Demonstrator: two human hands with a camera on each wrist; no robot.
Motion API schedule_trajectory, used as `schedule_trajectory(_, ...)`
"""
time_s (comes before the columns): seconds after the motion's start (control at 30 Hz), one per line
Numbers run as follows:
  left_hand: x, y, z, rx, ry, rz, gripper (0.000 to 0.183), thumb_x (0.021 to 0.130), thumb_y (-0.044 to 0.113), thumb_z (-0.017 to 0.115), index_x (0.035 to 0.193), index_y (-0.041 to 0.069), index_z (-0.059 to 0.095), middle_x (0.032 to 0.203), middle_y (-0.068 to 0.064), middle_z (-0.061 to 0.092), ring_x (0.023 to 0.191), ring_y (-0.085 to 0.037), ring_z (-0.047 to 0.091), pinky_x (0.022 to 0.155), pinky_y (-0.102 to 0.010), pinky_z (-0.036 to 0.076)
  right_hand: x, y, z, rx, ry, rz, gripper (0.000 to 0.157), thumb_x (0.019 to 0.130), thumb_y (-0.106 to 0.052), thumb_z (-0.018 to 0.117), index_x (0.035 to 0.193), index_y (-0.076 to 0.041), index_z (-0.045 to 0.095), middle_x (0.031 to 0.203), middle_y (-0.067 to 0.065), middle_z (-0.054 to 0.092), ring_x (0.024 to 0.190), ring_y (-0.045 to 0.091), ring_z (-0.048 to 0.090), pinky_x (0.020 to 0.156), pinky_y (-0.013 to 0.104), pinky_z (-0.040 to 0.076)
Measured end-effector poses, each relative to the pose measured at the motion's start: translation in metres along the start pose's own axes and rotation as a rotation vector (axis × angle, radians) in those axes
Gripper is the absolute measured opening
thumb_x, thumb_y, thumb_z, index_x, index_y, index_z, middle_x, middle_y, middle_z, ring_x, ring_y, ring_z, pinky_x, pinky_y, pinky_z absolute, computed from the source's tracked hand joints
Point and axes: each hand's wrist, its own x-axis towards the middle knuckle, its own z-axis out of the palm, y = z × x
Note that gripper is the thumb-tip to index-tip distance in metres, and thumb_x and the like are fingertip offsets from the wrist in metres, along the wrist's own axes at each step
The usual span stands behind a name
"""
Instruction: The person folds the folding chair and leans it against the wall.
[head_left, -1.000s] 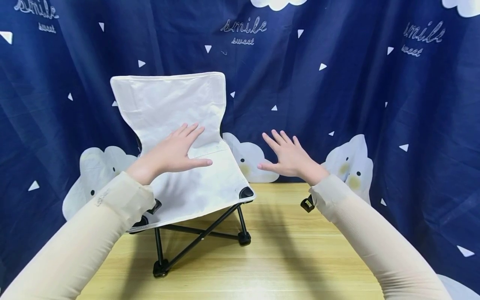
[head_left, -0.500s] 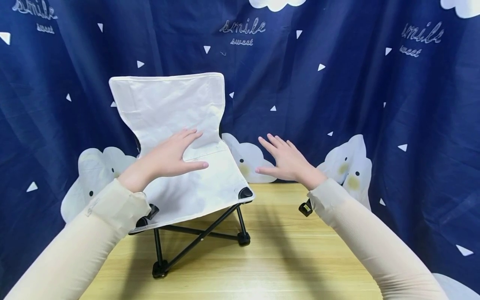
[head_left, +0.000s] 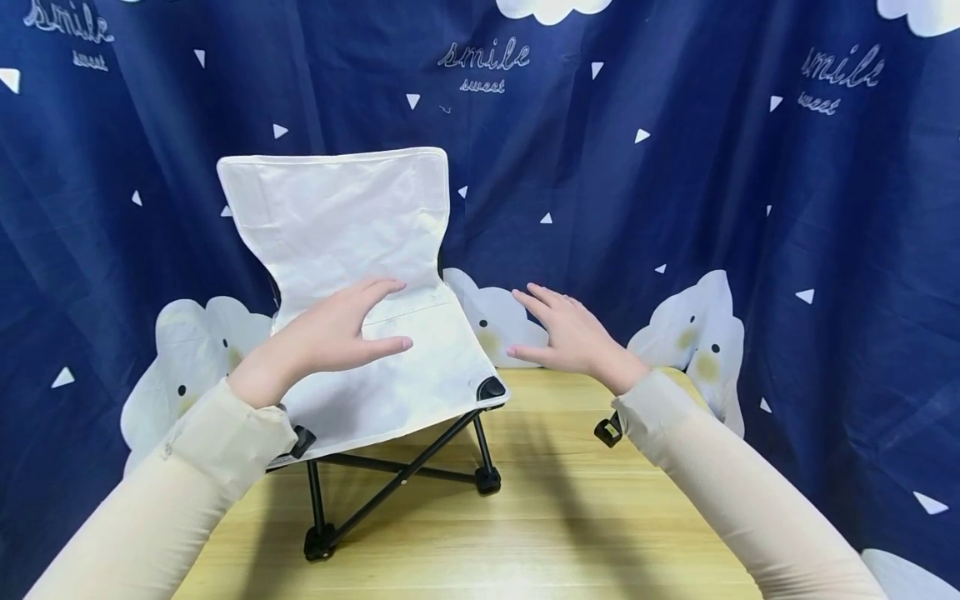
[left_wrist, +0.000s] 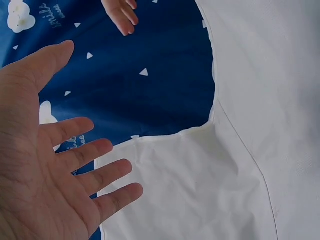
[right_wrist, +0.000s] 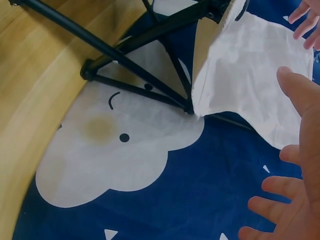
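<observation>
A small folding chair with a white fabric seat and back [head_left: 420,358] and black crossed legs stands unfolded on the wooden table, left of centre in the head view. My left hand [head_left: 322,333] hovers over the seat, thumb apart from relaxed fingers, and holds nothing. In the left wrist view that hand [left_wrist: 65,175] shows its palm, with the white fabric [left_wrist: 170,185] beyond. To the right of the chair my right hand [head_left: 573,335] is in the air, fingers relaxed, likewise holding nothing. The right wrist view shows the chair's black legs [right_wrist: 115,52] and my right hand [right_wrist: 295,195].
The wooden table [head_left: 540,517] extends in front of and right of the chair. Behind it hangs a dark blue curtain [head_left: 570,167] printed with white clouds and triangles. A black camera mount [head_left: 609,429] hangs under the right wrist.
Both hands have come down slightly, and their fingers have drawn closer together. The left hand has also shifted a little to the left. The chair stays in place.
</observation>
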Motion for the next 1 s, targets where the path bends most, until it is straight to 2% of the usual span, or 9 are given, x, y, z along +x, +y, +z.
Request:
schedule_trajectory(0.2,-0.004,0.003,0.001,-0.014,0.020,0.026,0.083,0.101,0.054,0.072,0.164,0.008,0.044,0.168,-0.017,0.046,0.156,-0.039,0.045,0.127,-0.062,0.037,-0.003,-0.003,0.002,0.015,0.026,-0.018,0.091,0.094,-0.061,0.076,0.166,-0.012,0.046,0.168,0.024,0.046,0.151,0.047,0.050,0.124,0.065,0.042)
schedule_trajectory(0.57,-0.013,0.006,0.008,-0.013,0.059,0.088,0.077,0.100,0.047,0.076,0.159,0.005,0.051,0.160,-0.019,0.055,0.148,-0.040,0.054,0.123,-0.062,0.043,-0.007,-0.005,0.007,0.045,0.027,-0.035,0.086,0.095,-0.058,0.077,0.163,-0.012,0.051,0.165,0.019,0.052,0.149,0.043,0.054,0.121,0.061,0.046)
schedule_trajectory(0.77,-0.018,0.008,0.012,-0.026,0.043,0.064,0.078,0.100,0.049,0.075,0.160,0.007,0.050,0.163,-0.019,0.052,0.149,-0.041,0.053,0.123,-0.063,0.043,-0.009,-0.006,0.007,0.107,0.009,-0.059,0.081,0.094,-0.053,0.080,0.158,-0.010,0.056,0.158,0.017,0.059,0.144,0.038,0.059,0.120,0.059,0.048)
schedule_trajectory(1.0,-0.023,0.009,0.015,-0.020,0.038,0.046,0.077,0.100,0.050,0.075,0.160,0.008,0.050,0.165,-0.018,0.050,0.150,-0.041,0.051,0.123,-0.063,0.042,-0.012,-0.007,0.010,0.124,-0.010,-0.108,0.079,0.093,-0.052,0.082,0.155,-0.010,0.059,0.155,0.013,0.063,0.142,0.034,0.061,0.118,0.055,0.051)
